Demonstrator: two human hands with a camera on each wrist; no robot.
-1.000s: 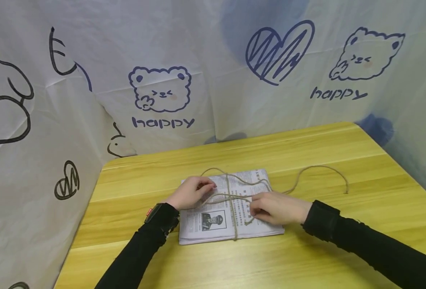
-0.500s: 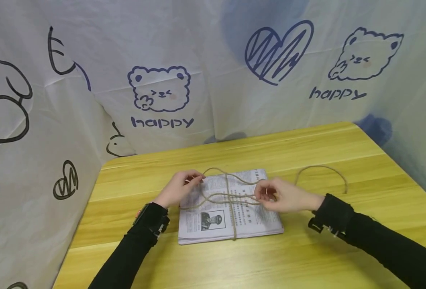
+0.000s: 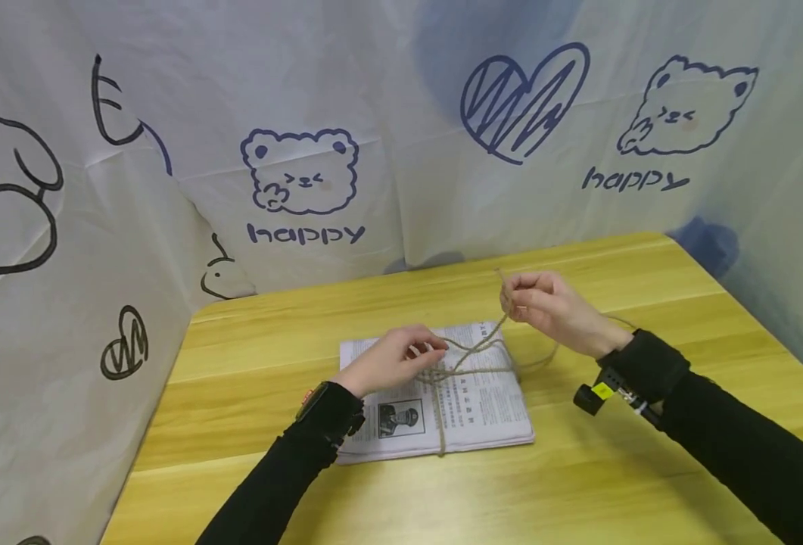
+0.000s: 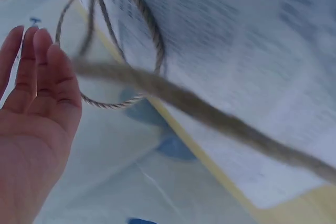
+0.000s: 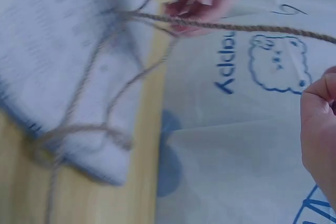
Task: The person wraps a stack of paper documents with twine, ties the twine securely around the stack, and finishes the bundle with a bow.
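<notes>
A folded stack of newspapers (image 3: pixel 490 412) lies on the table, brown twine (image 3: pixel 472 372) crossing over it both ways. My right hand (image 3: pixel 554 306) is raised beyond the stack's far right corner and pinches the twine near one end, whose tip sticks up above the fingers. From there the twine slants down to the crossing. My left hand (image 3: pixel 394 359) is low over the middle of the stack, thumb and forefinger at the twine, which bends at the fingertips in both wrist views. That hand hides part of the crossing in the head view.
The stack rests on a yellow wood-grain table (image 3: pixel 272 446). A loose length of twine curves behind my right wrist. White cloth (image 3: pixel 428 197) with blue drawings hangs behind the table and along its sides. A small device (image 3: pixel 592 397) hangs under my right wrist.
My right hand has risen away from the stack toward the back right, drawing the twine end up. My left hand has moved from the stack's left side to the crossing.
</notes>
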